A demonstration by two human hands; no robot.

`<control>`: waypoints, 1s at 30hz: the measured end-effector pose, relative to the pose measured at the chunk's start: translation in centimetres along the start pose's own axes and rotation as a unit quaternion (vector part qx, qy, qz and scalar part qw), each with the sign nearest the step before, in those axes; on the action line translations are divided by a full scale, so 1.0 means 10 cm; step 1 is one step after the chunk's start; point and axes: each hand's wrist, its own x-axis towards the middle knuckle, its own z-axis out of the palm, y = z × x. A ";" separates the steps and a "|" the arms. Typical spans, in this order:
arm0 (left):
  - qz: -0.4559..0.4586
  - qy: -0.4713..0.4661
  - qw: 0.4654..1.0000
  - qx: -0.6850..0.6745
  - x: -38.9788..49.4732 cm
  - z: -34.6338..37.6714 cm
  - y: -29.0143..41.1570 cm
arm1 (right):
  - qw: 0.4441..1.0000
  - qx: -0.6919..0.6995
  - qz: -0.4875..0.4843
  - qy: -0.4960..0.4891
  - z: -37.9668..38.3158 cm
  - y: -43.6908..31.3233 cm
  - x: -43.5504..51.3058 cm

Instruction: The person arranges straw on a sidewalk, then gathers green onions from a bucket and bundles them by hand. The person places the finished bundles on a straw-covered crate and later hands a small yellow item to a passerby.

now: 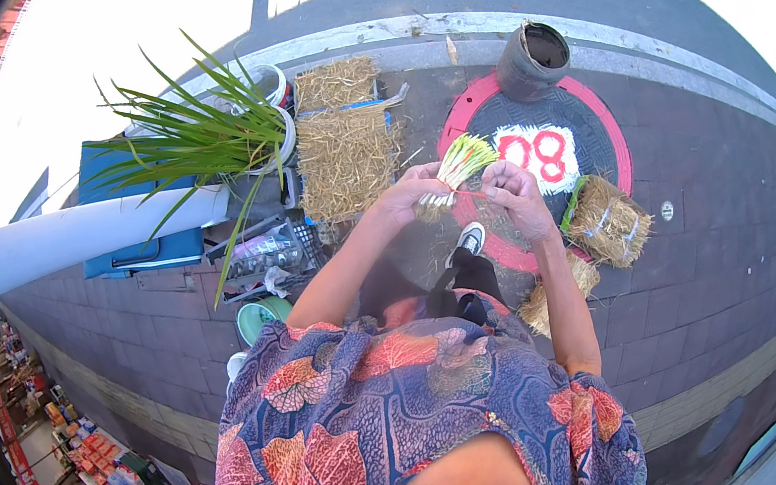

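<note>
Before my chest, my left hand (411, 197) holds a small bunch of slender plant stems (464, 159). Its tips are yellow-green with some red, and its white ends poke out below my fingers. A thin red tie (469, 193) runs from the bunch to my right hand (518, 197), whose thumb and fingertips pinch its end. How far the tie wraps the bunch is hidden by my left fingers. Beneath both hands lies a round cover (602, 112) with a pink painted ring and red figures on a white patch.
Straw (345, 158) lies piled ahead to the left, beside a white bucket (286, 137) of long green leaves (192, 140). A crate (262, 254) and green basin (264, 317) stand nearer. Right are a tied straw bundle (610, 220) and a dark cylindrical container (530, 63).
</note>
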 end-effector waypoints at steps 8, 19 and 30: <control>0.060 0.021 0.961 -0.270 0.39 0.35 0.05 | 0.993 0.116 0.000 -0.024 -0.69 -0.36 0.22; 0.208 0.109 0.910 -0.341 0.46 -0.56 0.55 | 0.988 0.067 -0.020 0.141 -2.15 -0.56 0.69; 0.178 0.310 0.870 -0.339 0.67 -1.74 0.62 | 0.946 -0.007 0.027 0.323 -3.30 -0.70 1.14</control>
